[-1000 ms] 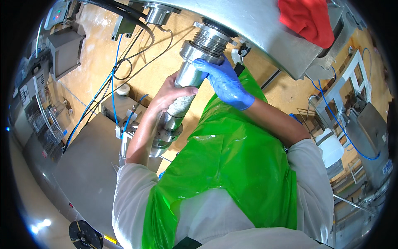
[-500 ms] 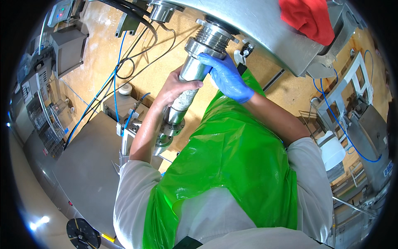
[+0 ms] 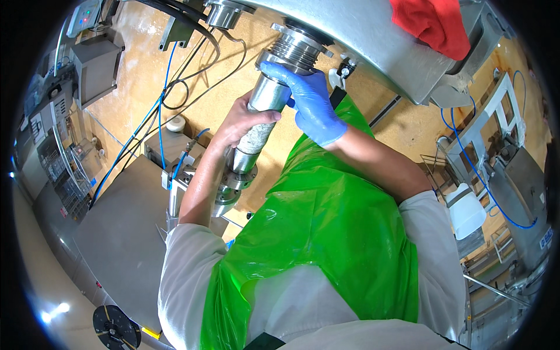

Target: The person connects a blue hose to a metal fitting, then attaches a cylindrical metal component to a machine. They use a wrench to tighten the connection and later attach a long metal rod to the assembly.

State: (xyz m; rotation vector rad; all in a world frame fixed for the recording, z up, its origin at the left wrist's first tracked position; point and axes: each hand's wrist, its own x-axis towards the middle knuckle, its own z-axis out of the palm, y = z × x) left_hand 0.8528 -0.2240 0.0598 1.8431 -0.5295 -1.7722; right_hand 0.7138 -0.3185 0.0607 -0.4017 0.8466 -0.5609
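A steel pipe [image 3: 269, 96] slants down and left from a threaded fitting [image 3: 298, 49] under the steel machine body. Around its middle my bare left hand [image 3: 240, 121] is closed, the thumb lying across the front. In a blue glove, my right hand [image 3: 315, 108] grips the collar ring [image 3: 262, 60] at the pipe's upper end, one digit stretched over it. The glove hides part of the ring, and its remaining fingers are mostly out of sight behind. Below my left hand, the pipe meets a flanged steel coupling [image 3: 236, 178].
A red cloth [image 3: 431, 26] lies on the steel machine body [image 3: 373, 46] at the upper right. Black and blue hoses [image 3: 166, 96] hang at left, beside a grey cabinet [image 3: 119, 233]. A white container [image 3: 466, 213] stands at right. My green apron [image 3: 326, 233] fills the middle.
My right hand has shifted left and slightly down, its stretched digit now farther across the collar ring. My left hand has moved slightly left, still around the pipe.
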